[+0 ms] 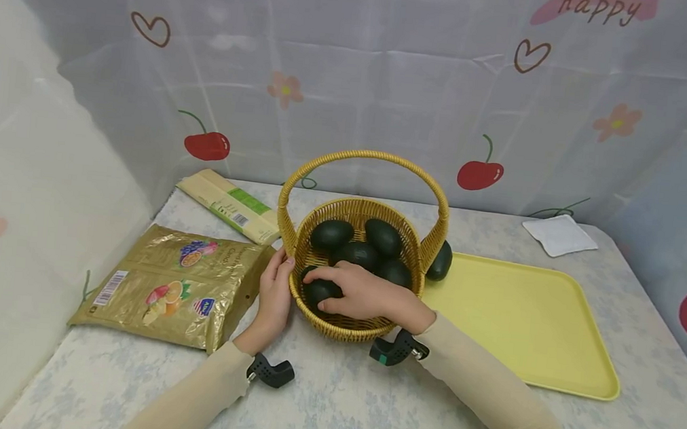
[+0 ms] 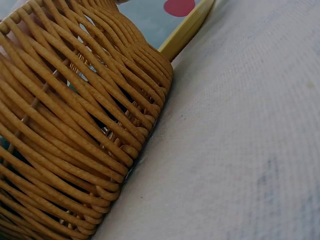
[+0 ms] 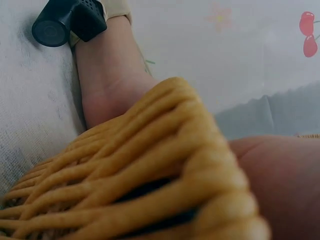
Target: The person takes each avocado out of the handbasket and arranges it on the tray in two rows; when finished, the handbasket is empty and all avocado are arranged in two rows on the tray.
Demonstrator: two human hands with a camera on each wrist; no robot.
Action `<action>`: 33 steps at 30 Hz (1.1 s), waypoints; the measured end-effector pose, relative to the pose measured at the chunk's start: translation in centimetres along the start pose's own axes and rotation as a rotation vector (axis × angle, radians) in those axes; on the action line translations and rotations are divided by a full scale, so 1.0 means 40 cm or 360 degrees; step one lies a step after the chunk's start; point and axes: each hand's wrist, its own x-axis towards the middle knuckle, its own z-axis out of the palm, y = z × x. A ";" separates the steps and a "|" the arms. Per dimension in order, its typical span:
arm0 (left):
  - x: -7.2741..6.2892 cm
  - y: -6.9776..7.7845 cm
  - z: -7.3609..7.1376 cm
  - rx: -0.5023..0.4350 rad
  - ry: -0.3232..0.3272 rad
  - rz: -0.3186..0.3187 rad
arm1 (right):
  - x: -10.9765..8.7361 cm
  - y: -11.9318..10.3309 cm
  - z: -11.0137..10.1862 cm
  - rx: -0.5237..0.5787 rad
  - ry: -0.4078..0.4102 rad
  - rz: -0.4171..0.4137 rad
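A yellow wicker basket (image 1: pixel 350 336) with a tall arched handle stands mid-table, holding several dark green avocados (image 1: pixel 383 237). My right hand (image 1: pixel 364 290) reaches in over the front right rim. Its thumb and fingers are around an avocado (image 1: pixel 319 294) at the basket's front left; part of that fruit is hidden under the hand. At the left side, by the base of the handle, my left hand (image 1: pixel 276 294) grips the basket from outside; its farther fingers are out of sight. The left wrist view is mostly the basket's woven wall (image 2: pixel 75 125).
Right of the basket lies a yellow tray (image 1: pixel 518 318), with another avocado (image 1: pixel 440 261) at its left end. A gold candy bag (image 1: pixel 174 288) and a long beige-and-green packet (image 1: pixel 230 204) lie on the left. Far right is a white packet (image 1: pixel 559 235).
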 end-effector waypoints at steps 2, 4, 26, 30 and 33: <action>-0.001 -0.001 0.000 0.0005 -0.0001 0.0005 | -0.001 0.002 0.001 0.0061 0.0031 0.0030; -0.001 -0.003 -0.001 0.0008 -0.0005 0.0010 | -0.002 0.002 0.000 0.0096 0.0072 0.0058; 0.001 -0.006 -0.003 0.0009 -0.0017 0.0024 | -0.012 0.021 0.005 0.0138 0.0126 -0.0007; 0.003 -0.008 -0.004 -0.0016 -0.0035 0.0014 | -0.013 0.021 0.005 0.0152 0.0112 0.0011; 0.003 -0.007 -0.004 -0.0024 -0.0038 0.0007 | -0.015 0.023 0.005 0.0155 0.0118 0.0018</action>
